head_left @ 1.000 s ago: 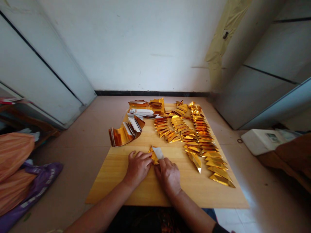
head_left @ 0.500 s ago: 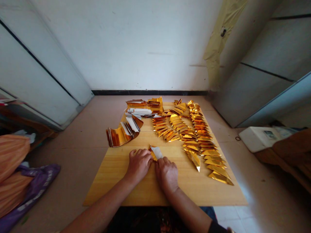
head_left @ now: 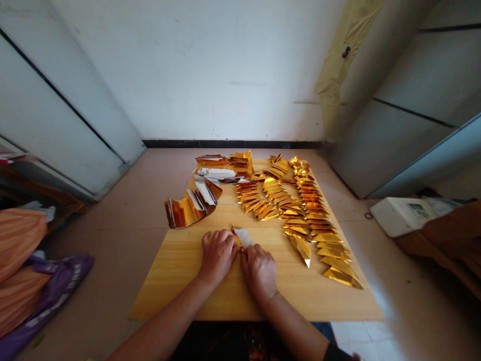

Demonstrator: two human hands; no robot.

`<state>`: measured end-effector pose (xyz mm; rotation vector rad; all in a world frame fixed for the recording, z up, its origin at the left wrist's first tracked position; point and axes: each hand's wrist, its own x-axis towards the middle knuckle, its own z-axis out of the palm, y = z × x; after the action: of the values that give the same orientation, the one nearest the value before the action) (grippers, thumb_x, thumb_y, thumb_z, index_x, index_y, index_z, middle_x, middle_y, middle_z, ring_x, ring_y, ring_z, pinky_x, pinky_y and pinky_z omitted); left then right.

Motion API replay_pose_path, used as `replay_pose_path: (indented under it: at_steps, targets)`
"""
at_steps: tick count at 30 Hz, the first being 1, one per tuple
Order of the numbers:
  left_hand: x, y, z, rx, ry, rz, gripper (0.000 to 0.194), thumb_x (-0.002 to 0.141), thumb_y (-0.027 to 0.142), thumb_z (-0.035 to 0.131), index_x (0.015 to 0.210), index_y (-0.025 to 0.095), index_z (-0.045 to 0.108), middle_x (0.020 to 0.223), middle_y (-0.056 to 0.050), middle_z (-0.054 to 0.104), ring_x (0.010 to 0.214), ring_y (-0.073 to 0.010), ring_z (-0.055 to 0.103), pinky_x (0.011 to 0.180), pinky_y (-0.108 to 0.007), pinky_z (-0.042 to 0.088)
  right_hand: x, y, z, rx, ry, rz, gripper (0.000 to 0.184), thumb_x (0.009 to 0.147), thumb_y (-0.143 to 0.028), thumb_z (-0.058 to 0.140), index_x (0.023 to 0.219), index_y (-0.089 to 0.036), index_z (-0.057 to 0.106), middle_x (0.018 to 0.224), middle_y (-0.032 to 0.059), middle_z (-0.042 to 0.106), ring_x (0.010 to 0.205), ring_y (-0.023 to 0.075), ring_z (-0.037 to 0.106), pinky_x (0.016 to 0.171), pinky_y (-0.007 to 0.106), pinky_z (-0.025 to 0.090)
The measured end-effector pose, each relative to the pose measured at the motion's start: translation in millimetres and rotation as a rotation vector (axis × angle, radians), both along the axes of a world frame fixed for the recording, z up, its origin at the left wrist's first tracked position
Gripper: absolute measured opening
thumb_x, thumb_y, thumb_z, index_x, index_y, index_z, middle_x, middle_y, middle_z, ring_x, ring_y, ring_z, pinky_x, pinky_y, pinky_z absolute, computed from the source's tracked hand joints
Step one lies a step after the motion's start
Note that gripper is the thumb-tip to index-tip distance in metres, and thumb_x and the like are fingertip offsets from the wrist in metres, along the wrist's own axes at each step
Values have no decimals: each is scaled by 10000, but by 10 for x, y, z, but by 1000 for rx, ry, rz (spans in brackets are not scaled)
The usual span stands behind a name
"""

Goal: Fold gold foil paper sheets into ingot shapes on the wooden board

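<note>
Near the middle of the wooden table (head_left: 180, 291), both my hands pinch one small sheet of gold foil paper (head_left: 244, 237), its white back partly showing. My left hand (head_left: 219, 254) has its fingers closed on the sheet's left side. Close beside it, my right hand (head_left: 259, 269) is curled with its fingertips on the near right side. The fingers hide the sheet's near edge. To the right, folded gold paper pieces (head_left: 311, 205) lie overlapped in long curving rows, with one folded piece (head_left: 299, 249) at the near end of the inner row.
A curved stack of gold sheets (head_left: 188, 208) rests at the table's left edge. More gold and white paper bundles (head_left: 221, 170) lie at the back. A purple bag (head_left: 56, 296) is on the floor at left, and a white box (head_left: 398, 215) stands at right.
My left hand has shifted slightly right, closer to my right hand. Both hands keep hold of the gold paper, and the rows of folded pieces stay as they were.
</note>
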<state>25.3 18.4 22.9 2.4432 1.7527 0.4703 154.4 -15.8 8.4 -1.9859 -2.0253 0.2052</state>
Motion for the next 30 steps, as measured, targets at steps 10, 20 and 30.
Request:
replay_pose_path:
  at_steps: [10,20,30]
  targets:
    - [22,-31,-23,18,25,5,75,840,195,528,835,217,600,949,-32,606,916,-215,518,973,-481,273,34,37,41,-76,14,-4,149,893,-234,504,794,-198,609,759,19,621,641,140,577,565,253,292]
    - [40,-44,-54,46,39,19,103,847,195,484,872,205,584,972,-53,612,920,-231,510,965,-471,289,33,101,76,-139,33,-2,153,879,-249,488,794,-190,600,771,25,631,627,117,593,538,220,309]
    - [54,-61,-84,60,23,37,93,850,207,484,859,207,577,983,-60,601,924,-222,508,930,-430,313,57,142,148,-199,55,-31,70,853,-242,530,811,-209,575,750,-5,650,647,116,611,529,218,278]
